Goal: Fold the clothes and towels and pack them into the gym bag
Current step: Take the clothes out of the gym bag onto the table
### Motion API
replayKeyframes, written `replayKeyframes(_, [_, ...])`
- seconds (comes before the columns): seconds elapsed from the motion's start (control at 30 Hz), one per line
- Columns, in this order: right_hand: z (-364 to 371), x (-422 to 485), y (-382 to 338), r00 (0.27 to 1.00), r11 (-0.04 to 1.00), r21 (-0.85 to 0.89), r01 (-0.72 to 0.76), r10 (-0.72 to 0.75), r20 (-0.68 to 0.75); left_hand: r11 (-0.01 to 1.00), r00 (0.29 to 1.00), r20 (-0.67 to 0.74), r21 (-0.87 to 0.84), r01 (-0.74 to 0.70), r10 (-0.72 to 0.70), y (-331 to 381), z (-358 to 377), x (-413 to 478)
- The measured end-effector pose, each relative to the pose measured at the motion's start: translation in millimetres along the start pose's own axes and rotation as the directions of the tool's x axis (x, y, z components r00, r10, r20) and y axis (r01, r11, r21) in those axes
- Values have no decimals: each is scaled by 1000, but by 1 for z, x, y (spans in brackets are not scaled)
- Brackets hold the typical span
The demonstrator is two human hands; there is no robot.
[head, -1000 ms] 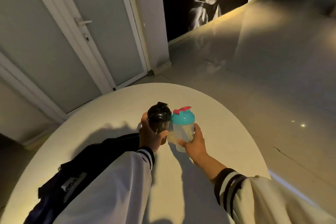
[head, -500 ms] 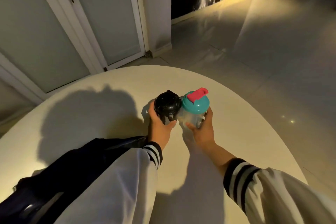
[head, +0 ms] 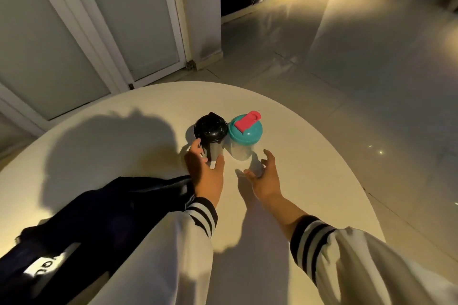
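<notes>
Lengthwise, the gym bag (head: 99, 218) runs lower-left toward left hand (head: 207, 177), grip cupping black shaker (head: 210, 129); right hand (head: 266, 181) spread.

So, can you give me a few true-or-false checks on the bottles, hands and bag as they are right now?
1. Both bottles stand upright on the table. True.
2. The right hand grips the teal bottle. False: the hand is open, its fingers spread, just short of that bottle.
3. The teal bottle's lid carries a red cap. True.
4. The black bottle stands to the right of the teal one. False: it stands to its left, close beside it.
5. The bag lies on the table under the left sleeve. True.
</notes>
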State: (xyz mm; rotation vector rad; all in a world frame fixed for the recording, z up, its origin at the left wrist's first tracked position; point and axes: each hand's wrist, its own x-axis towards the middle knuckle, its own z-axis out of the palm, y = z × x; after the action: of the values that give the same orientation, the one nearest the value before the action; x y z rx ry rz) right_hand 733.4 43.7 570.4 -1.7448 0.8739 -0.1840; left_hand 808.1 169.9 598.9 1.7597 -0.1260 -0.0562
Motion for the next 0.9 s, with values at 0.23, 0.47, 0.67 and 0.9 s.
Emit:
replayKeyframes(0.23, [-86,-99,35,998,998,-26,-53,52,-41,959,873,412,214,187,-262,41,56,-130])
replayKeyframes(0.47, [-261,-219,135,915,960,154,-234,271,-298,907,618,691,410,91,-374,60,162,-315])
replayKeyframes(0.67, [-377,-340,293,774,871,213,-443,492,-399,858,363,805,513,-28,-469,15,244,-501])
replayKeyframes(0.9, [-427,-385,476,653,768,338,-543,640,-404,805,270,824,555,-208,-498,-96,331,-628])
